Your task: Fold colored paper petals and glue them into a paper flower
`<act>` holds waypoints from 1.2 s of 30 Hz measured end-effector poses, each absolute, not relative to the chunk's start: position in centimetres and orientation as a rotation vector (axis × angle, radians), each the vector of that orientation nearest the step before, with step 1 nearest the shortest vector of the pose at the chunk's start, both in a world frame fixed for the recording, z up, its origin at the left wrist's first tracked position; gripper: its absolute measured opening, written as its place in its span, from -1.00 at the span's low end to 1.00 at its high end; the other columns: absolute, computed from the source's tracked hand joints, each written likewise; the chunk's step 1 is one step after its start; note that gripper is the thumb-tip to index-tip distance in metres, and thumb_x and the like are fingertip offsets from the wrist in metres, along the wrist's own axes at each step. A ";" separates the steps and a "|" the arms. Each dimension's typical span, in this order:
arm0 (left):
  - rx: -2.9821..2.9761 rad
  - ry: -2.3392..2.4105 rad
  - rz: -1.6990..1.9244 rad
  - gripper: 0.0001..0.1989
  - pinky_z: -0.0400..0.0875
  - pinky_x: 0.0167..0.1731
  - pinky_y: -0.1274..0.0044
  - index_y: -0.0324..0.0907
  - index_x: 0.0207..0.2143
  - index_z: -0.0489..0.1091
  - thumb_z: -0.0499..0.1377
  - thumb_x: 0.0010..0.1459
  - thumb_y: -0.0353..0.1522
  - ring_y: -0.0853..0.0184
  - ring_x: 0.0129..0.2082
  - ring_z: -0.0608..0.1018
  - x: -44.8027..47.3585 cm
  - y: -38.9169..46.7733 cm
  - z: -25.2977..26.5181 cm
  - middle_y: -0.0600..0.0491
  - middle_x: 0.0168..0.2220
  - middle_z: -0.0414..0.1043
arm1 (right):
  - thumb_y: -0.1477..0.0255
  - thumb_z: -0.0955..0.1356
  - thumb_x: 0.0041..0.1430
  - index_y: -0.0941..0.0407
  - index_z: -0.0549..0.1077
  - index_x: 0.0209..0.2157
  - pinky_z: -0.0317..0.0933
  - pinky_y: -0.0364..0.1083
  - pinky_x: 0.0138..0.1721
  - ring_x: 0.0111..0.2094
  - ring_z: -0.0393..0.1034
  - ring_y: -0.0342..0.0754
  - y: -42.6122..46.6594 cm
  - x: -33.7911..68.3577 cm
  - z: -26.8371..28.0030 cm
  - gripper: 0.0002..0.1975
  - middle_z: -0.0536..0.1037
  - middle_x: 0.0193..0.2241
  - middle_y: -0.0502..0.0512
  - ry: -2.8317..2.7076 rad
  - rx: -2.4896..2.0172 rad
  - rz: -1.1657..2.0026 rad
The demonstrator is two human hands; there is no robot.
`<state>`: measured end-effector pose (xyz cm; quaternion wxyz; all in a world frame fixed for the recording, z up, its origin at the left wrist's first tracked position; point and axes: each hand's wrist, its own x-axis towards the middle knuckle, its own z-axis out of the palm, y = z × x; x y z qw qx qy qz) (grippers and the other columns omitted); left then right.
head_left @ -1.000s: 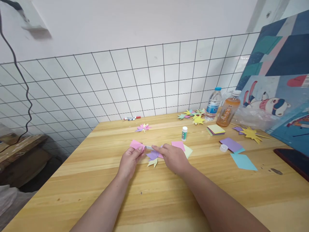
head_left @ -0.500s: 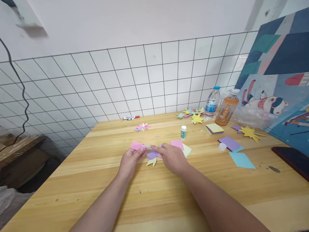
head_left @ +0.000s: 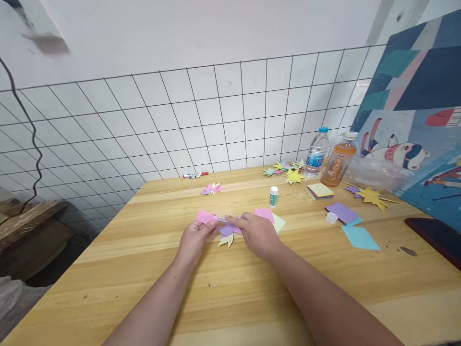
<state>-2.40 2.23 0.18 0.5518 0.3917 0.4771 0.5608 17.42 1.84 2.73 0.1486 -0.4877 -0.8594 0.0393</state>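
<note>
Hardly anything has moved since the earliest frame: my hands keep almost the same pose, and only the view has swung a little, so the bottles sit slightly further left. My left hand pinches a pink paper between thumb and fingers, and my right hand grasps a silver blade, index finger stretched along it; the handle is hidden, so I can't tell whether it is a knife or scissors. As I judge it, the cut is under way and unfinished: the blade reaches the paper's edge, but no piece has come away. The pink paper sticks out past my left thumb, its right edge facing the blade, in the gap between my hands. Just below that gap, partly covered by my right fingers, a purple paper flower with pale yellow points lies on the wooden table. Beside my right hand are a flat pink square and a pale green sheet, seemingly uncut. Further out stand a glue stick and, near the wall, a layered flower and a pile of paper stars, which look done.
</note>
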 end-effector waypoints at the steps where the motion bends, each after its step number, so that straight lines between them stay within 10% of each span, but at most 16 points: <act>1: 0.931 1.127 1.329 -0.65 0.39 -0.15 0.45 -0.28 -0.34 0.50 0.38 -0.21 -0.27 0.20 -0.23 0.56 -2.4 2.2 0.1 -0.08 -0.33 0.58 | 0.40 0.11 0.30 -0.24 0.09 0.17 0.00 -0.17 -0.43 -0.26 0.33 -0.12 1.8 17.5 2.7 -0.56 0.43 -0.22 -0.01 -2.467 -1.399 0.110; 36: 0.856 1.094 1.359 -0.72 0.42 -0.19 0.50 -0.26 -0.37 0.51 0.34 -0.12 -0.26 0.30 -0.30 0.55 -2.7 2.2 0.0 -0.02 -0.35 0.57 | 0.40 0.10 0.30 -0.26 0.05 0.18 0.02 -0.17 -0.41 -0.25 0.34 -0.11 2.0 17.4 2.3 -0.54 0.44 -0.22 -0.01 -2.463 -1.355 0.102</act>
